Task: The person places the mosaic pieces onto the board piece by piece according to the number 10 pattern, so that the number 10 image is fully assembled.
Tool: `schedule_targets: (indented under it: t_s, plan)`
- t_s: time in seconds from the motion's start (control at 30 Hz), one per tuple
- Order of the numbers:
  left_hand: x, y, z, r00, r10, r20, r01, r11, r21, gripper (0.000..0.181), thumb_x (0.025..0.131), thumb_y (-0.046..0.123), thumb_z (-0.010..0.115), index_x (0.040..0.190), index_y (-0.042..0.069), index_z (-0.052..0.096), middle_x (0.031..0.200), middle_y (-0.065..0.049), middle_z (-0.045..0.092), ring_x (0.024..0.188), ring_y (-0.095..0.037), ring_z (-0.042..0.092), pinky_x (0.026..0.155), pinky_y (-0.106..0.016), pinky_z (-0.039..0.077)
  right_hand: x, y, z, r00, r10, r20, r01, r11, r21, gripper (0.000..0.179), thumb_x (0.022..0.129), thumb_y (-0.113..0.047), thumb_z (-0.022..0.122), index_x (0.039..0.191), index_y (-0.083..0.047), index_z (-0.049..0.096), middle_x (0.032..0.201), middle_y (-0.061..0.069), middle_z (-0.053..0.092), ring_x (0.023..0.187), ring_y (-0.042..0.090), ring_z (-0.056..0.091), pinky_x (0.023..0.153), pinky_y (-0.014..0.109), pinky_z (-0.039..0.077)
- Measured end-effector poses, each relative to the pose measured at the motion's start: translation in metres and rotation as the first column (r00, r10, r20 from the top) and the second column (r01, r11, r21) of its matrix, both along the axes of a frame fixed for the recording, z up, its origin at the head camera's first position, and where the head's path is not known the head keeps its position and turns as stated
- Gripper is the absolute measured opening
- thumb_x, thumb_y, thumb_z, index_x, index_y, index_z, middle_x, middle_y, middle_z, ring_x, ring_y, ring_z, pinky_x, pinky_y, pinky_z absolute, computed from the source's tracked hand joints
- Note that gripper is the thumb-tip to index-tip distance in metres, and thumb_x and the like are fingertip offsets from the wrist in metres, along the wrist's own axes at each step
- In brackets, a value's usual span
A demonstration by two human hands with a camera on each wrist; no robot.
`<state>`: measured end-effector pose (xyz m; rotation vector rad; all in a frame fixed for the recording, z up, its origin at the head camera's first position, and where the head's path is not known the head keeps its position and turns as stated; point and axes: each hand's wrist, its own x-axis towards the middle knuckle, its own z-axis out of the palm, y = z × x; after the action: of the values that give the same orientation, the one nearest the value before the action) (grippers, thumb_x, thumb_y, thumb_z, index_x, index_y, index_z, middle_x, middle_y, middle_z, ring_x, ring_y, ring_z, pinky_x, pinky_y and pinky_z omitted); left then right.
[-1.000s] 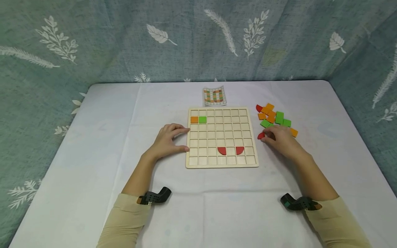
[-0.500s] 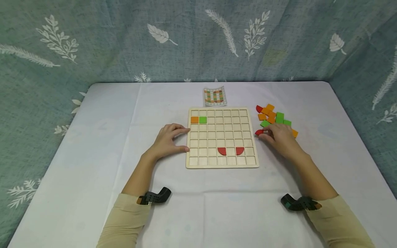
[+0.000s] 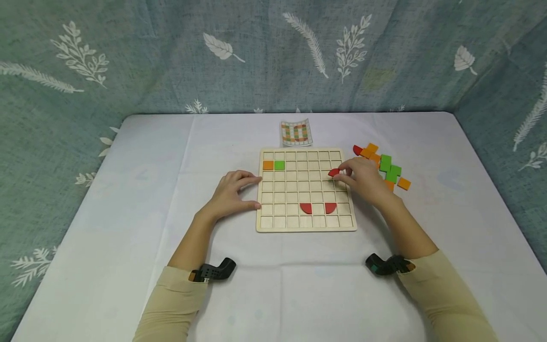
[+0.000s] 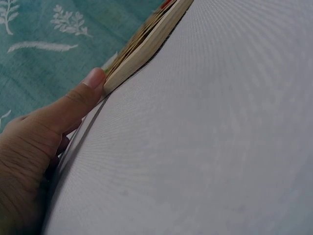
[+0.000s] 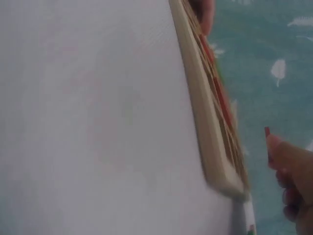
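Note:
In the head view a wooden grid board (image 3: 292,190) lies on the table. An orange square (image 3: 268,165) and a green square (image 3: 279,165) fill two of its upper left cells; a red quarter-circle tile (image 3: 305,208) and a second one (image 3: 331,207) sit lower down. My left hand (image 3: 232,192) touches the board's left edge with thumb and fingers spread apart; its thumb (image 4: 93,81) shows against the rim in the left wrist view. Between thumb and fingers my right hand (image 3: 365,178) pinches another red quarter-circle piece (image 3: 334,173), raised above the board's right part.
Right of the board lies a loose group of orange pieces (image 3: 403,184), green pieces (image 3: 385,163) and one red piece (image 3: 357,150). Behind the board is a small pattern card (image 3: 296,133). A patterned curtain (image 3: 256,57) hangs past the table's far edge.
My right hand has picked up the red quarter-circle from beside the loose pieces and carried it left, over the board. My left hand has stayed in place.

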<state>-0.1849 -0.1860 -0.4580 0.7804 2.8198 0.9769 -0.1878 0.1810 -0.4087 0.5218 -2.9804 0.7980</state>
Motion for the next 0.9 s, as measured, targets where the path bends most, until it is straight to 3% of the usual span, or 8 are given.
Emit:
schedule_targets:
  t_s: [0.13, 0.43, 0.57, 0.8, 0.9]
  plan:
    - [0.000, 0.000, 0.000, 1.000, -0.001, 0.004, 0.001, 1.000, 0.000, 0.076, 0.068, 0.052, 0.079, 0.134, 0.020, 0.056, 0.127, -0.005, 0.049, 0.122, -0.026, 0.038, 0.101, -0.047, 0.026, -0.006, -0.018, 0.003, 1.000, -0.011, 0.027, 0.011, 1.000, 0.007, 0.036, 0.084, -0.028, 0.071, 0.107, 0.000, 0.067, 0.082, 0.010, 0.060, 0.086, 0.027, 0.049, 0.087, 0.044, 0.035]
    - [0.000, 0.000, -0.001, 1.000, 0.000, -0.016, 0.000, 1.000, -0.002, 0.079, 0.068, 0.058, 0.076, 0.133, 0.019, 0.057, 0.126, -0.006, 0.050, 0.119, -0.027, 0.040, 0.100, -0.047, 0.028, -0.021, -0.054, -0.002, 1.000, 0.022, -0.013, -0.022, 0.998, 0.053, 0.036, 0.086, -0.032, 0.068, 0.105, -0.001, 0.067, 0.078, 0.008, 0.058, 0.086, 0.027, 0.050, 0.085, 0.042, 0.034]
    - [0.001, 0.001, -0.001, 1.000, 0.000, -0.011, 0.000, 1.000, -0.010, 0.077, 0.068, 0.053, 0.078, 0.133, 0.019, 0.056, 0.127, -0.005, 0.050, 0.119, -0.027, 0.040, 0.100, -0.047, 0.028, -0.030, -0.063, -0.008, 1.000, 0.028, 0.004, -0.028, 0.999, 0.038, 0.035, 0.088, -0.031, 0.067, 0.107, -0.002, 0.067, 0.082, 0.009, 0.061, 0.086, 0.026, 0.052, 0.090, 0.042, 0.035]
    - [0.002, 0.001, 0.001, 1.000, 0.005, -0.024, -0.005, 1.000, -0.011, 0.074, 0.067, 0.042, 0.083, 0.132, 0.018, 0.057, 0.127, -0.006, 0.050, 0.120, -0.027, 0.040, 0.100, -0.047, 0.028, -0.039, -0.072, -0.016, 1.000, 0.002, 0.019, -0.003, 1.000, 0.015, 0.032, 0.089, -0.029, 0.066, 0.106, -0.003, 0.068, 0.085, 0.010, 0.064, 0.082, 0.025, 0.051, 0.082, 0.039, 0.040]
    - [0.003, 0.001, 0.001, 1.000, 0.007, -0.017, -0.007, 1.000, -0.013, 0.075, 0.067, 0.045, 0.082, 0.132, 0.018, 0.057, 0.127, -0.005, 0.050, 0.120, -0.027, 0.040, 0.101, -0.047, 0.027, -0.040, -0.074, -0.018, 1.000, -0.011, 0.027, 0.011, 1.000, -0.015, 0.031, 0.089, -0.028, 0.067, 0.107, -0.003, 0.069, 0.085, 0.010, 0.065, 0.081, 0.024, 0.052, 0.080, 0.038, 0.041]
